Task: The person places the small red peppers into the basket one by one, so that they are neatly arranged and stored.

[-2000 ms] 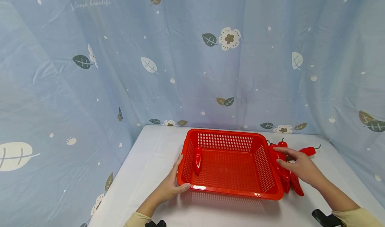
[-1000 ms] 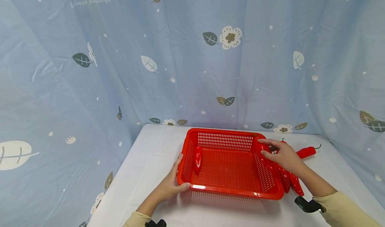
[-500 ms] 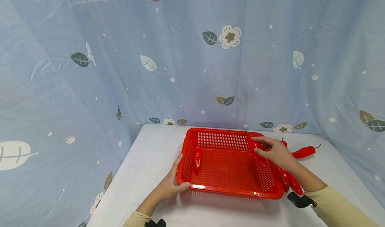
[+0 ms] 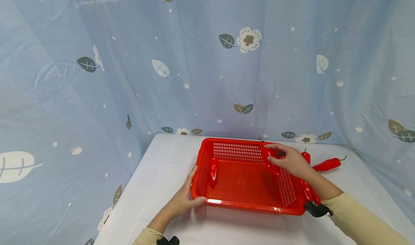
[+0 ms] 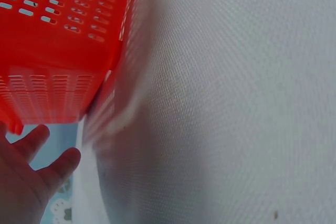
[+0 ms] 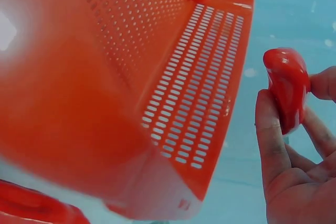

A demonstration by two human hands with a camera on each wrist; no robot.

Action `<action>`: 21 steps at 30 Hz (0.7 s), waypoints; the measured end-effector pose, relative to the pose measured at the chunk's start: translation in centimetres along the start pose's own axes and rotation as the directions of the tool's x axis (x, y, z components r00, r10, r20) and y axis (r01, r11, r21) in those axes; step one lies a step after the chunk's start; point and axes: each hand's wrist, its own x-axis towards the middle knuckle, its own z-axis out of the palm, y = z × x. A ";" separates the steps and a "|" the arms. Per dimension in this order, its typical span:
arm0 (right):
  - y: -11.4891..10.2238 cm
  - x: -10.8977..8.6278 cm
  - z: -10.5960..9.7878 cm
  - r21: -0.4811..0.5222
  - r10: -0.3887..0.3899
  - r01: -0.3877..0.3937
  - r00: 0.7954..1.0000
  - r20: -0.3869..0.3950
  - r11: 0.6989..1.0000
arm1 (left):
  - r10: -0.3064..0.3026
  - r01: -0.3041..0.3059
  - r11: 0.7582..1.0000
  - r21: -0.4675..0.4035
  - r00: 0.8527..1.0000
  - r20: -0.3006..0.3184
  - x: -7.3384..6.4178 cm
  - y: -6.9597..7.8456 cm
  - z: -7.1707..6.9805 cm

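A red plastic basket (image 4: 241,206) with slotted walls stands on the white table. At its near left corner my left hand (image 4: 182,201) rests, thumb along the front rim and fingers stretched along the left side. My right hand (image 4: 291,163) pinches a shiny red chili pepper (image 6: 286,90) between thumb and fingers. That pepper overlaps the basket's right part in the head view, its dark stem pointing to the back and its tip toward the front. Another red chili pepper (image 4: 213,172) lies inside along the left wall.
Right of the basket lie more red chili peppers, partly hidden by the right arm: one sideways pepper (image 4: 327,164), one with its stem up (image 4: 305,156) and one at the basket's side (image 4: 306,191). A blue patterned curtain (image 4: 207,65) hangs behind the table.
My right hand has carried the gripped pepper leftward from the pile on the right, past the right rim, to over the basket. My left hand stays at the corner.
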 end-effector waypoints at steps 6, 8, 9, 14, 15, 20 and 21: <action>-0.1 0.7 0.4 -0.004 -0.011 0.011 1.000 0.004 1.000 | -0.005 0.005 1.000 -0.006 1.000 0.006 -0.1 0.3 -0.1; -0.1 0.9 0.6 -0.002 -0.013 0.013 1.000 0.010 1.000 | -0.006 0.006 1.000 -0.008 1.000 0.006 0.0 0.3 -0.1; -0.1 1.0 0.6 -0.004 -0.012 0.012 1.000 0.009 1.000 | -0.006 0.006 1.000 -0.009 1.000 0.006 0.0 0.3 -0.1; -0.3 1.4 1.1 0.013 -0.014 0.014 1.000 0.020 1.000 | -0.005 0.005 1.000 -0.009 1.000 -0.001 0.0 0.3 -0.1; -0.3 1.6 1.2 0.018 -0.017 0.017 1.000 0.023 1.000 | -0.005 0.005 1.000 -0.008 1.000 -0.003 0.0 0.3 -0.1; -0.1 1.9 1.8 0.039 -0.034 0.032 0.998 0.059 0.999 | -0.014 0.014 1.000 -0.001 1.000 -0.003 0.0 0.3 0.0; -0.1 2.0 1.9 0.036 -0.039 0.036 0.997 0.065 0.999 | -0.012 0.012 1.000 -0.002 1.000 -0.001 -0.1 0.2 0.0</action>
